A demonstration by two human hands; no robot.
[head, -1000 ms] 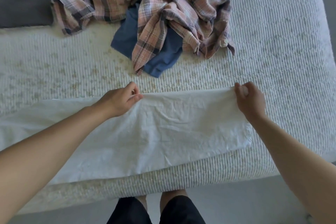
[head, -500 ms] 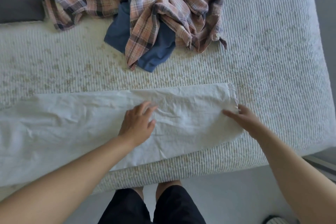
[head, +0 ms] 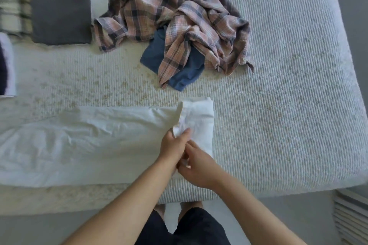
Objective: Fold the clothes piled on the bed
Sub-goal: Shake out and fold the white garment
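From the head camera, a long white garment (head: pixel 89 141) lies stretched across the near side of the bed (head: pixel 278 105), running from the left edge of the picture toward the middle. Its right end is turned back over itself into a short doubled section (head: pixel 201 117). The left hand (head: pixel 173 145) has its fingers curled on the loose edge of that fold, pinching white cloth between thumb and fingertips. The right hand (head: pixel 196 167) sits just beside it, touching it, fingers curled at the near edge of the same fold; a bit of white shows under them, so it seems to hold cloth too, though motion blur makes the exact grip hard to read.

Farther back on the bed, a plaid shirt (head: pixel 175 26) lies crumpled on top of a blue garment (head: pixel 187 69), both unfolded. At the far left sits a neatly squared dark grey piece (head: pixel 59 6), beside a striped item (head: pixel 14 6) that is too blurred to tell whether it is folded clothing.

As a judgement, the task is partway through: one piece looks finished, the white one is in mid-fold with most of its length yet to be folded, and at least two garments wait in the pile.

No brand, label or legible writing shows anywhere.
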